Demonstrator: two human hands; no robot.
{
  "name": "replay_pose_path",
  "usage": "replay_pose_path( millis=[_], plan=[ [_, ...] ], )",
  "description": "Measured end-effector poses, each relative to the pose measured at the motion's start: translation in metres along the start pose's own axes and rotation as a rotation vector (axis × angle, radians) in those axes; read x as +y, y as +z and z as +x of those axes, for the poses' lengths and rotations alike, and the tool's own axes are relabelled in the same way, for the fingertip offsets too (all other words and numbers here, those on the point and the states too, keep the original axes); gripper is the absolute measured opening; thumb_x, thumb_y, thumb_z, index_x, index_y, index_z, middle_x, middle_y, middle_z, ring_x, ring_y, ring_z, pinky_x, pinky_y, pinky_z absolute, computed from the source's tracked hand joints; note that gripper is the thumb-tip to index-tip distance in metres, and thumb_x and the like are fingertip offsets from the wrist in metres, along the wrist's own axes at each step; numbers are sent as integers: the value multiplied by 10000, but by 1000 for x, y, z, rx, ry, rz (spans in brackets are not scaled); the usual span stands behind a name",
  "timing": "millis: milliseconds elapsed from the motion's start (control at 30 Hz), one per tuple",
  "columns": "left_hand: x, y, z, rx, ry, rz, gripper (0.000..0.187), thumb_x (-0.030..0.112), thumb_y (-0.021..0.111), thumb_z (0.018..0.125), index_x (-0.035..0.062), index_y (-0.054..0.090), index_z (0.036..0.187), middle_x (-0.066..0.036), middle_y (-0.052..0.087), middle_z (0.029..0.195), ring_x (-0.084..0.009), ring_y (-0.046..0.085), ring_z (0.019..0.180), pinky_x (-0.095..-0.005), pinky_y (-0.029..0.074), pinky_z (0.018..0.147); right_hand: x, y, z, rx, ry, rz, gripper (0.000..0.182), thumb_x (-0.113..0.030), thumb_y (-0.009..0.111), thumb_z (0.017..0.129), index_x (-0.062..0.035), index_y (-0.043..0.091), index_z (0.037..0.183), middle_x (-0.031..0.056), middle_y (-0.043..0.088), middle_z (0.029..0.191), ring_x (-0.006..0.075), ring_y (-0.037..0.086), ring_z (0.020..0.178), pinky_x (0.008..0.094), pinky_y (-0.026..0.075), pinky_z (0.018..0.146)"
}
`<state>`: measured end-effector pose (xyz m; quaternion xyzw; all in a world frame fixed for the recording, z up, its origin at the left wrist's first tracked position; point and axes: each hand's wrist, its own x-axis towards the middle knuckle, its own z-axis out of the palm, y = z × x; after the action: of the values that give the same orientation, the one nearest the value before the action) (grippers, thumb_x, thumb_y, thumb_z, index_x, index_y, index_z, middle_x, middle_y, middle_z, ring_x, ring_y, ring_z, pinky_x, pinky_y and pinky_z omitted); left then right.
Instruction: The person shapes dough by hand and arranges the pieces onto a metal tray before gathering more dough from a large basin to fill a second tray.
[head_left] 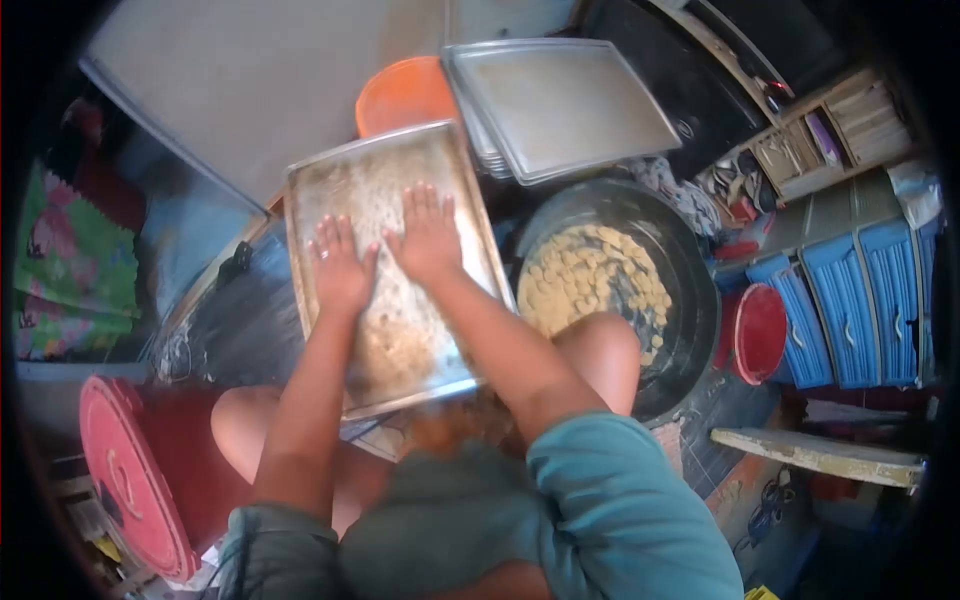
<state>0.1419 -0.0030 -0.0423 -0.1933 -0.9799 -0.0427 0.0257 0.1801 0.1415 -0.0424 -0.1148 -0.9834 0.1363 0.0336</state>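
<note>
A worn metal baking tray (400,350) with a raised rim lies in front of me, its surface browned and scratched. My left hand (340,265) rests flat on it with the fingers stretched out and a ring on one finger. Beside it my right hand (428,235) also lies palm down on the tray, fingers extended. The two thumbs nearly meet. Neither hand grips anything. To the right stands a wide dark basin (690,300) with many flat pieces of pale yellow dough (590,270) in it.
Behind the basin sits a stack of metal trays (570,105), next to an orange tub (405,95). A red lidded bucket (135,480) stands at my left. On the right are a red pail (758,333), blue drawers (840,300) and a low wooden board (820,455).
</note>
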Motion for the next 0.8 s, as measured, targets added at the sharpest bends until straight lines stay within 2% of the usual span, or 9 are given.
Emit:
replay_pose_path(
  millis=[167, 300, 433, 467, 567, 633, 700, 767, 800],
  plan=[
    [-6, 2, 3, -36, 11, -17, 728, 505, 382, 940, 28, 221, 1467, -210, 169, 1530, -334, 141, 1428, -467, 100, 1153, 41, -35, 14, -213, -210, 370, 837, -502, 514, 881, -14, 180, 1473, 216, 163, 1530, 332, 99, 1435, 445, 80, 1158],
    [17, -7, 12, 22, -11, -53, 665, 377, 523, 908, 31, 308, 1433, -224, 216, 1510, -360, 210, 1402, -474, 161, 1137, 150, -164, -32, 119, -89, 747, 554, -319, 680, 784, -13, 546, 1226, 224, 540, 1233, 357, 458, 1213, 422, 370, 1014],
    [176, -72, 15, -59, 417, -500, 552, 205, 661, 810, 21, 486, 1300, -262, 437, 1353, -402, 387, 1285, -448, 321, 1070, 382, -55, -118, 273, 504, 805, 582, -367, 640, 842, -1, 514, 1277, 217, 521, 1296, 327, 484, 1216, 383, 364, 1028],
    [205, -53, 23, 25, 753, -492, 501, 183, 677, 788, 5, 532, 1233, -240, 512, 1273, -407, 456, 1208, -441, 354, 1037, 406, -41, -158, 151, 774, 760, 582, -373, 603, 864, 17, 501, 1285, 235, 523, 1292, 336, 507, 1195, 386, 377, 1016],
    [292, -3, 40, -545, 963, -456, 459, 299, 601, 853, 18, 553, 1212, -201, 554, 1225, -380, 499, 1158, -437, 405, 973, 508, 106, -292, -543, 965, 405, 685, -482, 558, 864, -9, 451, 1347, 205, 550, 1268, 316, 584, 1046, 416, 466, 864],
    [335, 47, 58, -804, 857, -330, 457, 323, 566, 863, 16, 570, 1201, -210, 573, 1206, -377, 536, 1117, -430, 427, 938, 479, 140, -338, -625, 1096, 568, 744, -612, 552, 839, -4, 535, 1268, 210, 602, 1172, 290, 617, 913, 410, 509, 751],
    [352, 110, 76, -921, 791, -252, 454, 323, 555, 866, 17, 573, 1201, -213, 583, 1194, -374, 553, 1096, -431, 432, 932, 425, 129, -320, -733, 1512, 1025, 748, -630, 469, 873, -3, 536, 1275, 280, 525, 1270, 343, 502, 1202, 428, 365, 1014],
    [360, 188, 90, -1014, 592, -5, 425, 319, 570, 825, 40, 628, 1141, -210, 621, 1130, -339, 597, 1053, -408, 464, 903, 416, 225, -337, -551, 1419, 1751, 755, -647, 470, 871, -41, 486, 1322, 251, 542, 1244, 309, 531, 1141, 428, 402, 974],
    [359, 214, 90, -1017, 611, 4, 425, 319, 570, 825, 40, 628, 1141, -210, 621, 1130, -339, 597, 1053, -408, 464, 903, 400, 220, -315, -541, 1399, 1704, 759, -654, 474, 866, -69, 448, 1350, 220, 533, 1263, 295, 526, 1139, 422, 418, 954]
  ],
)
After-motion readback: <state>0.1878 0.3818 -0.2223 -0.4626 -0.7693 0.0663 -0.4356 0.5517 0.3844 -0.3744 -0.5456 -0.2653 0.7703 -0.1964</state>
